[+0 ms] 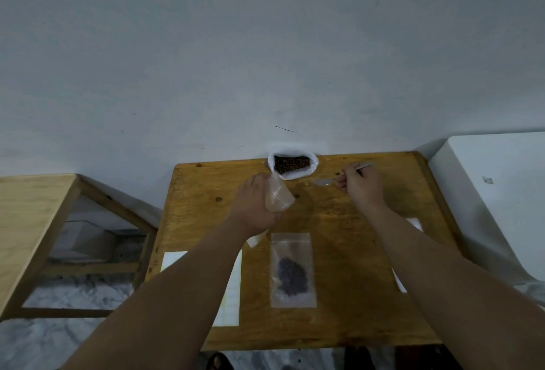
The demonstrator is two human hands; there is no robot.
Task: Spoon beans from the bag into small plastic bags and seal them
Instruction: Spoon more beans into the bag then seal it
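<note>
An open white bag of brown beans [292,164] stands at the far edge of the wooden table [339,222], against the wall. My left hand [255,204] holds a small clear plastic bag [278,195] upright just in front of the bean bag. My right hand [361,185] grips a metal spoon [323,182], its bowl pointing left, low over the table to the right of the bean bag. A sealed small bag with dark beans [292,271] lies flat near the table's middle. One loose bean [306,184] lies by the spoon.
White sheets [231,290] lie under my left forearm, and more white paper [413,223] shows beside my right forearm. A wooden frame table [35,222] stands to the left. A white object [495,192] stands to the right.
</note>
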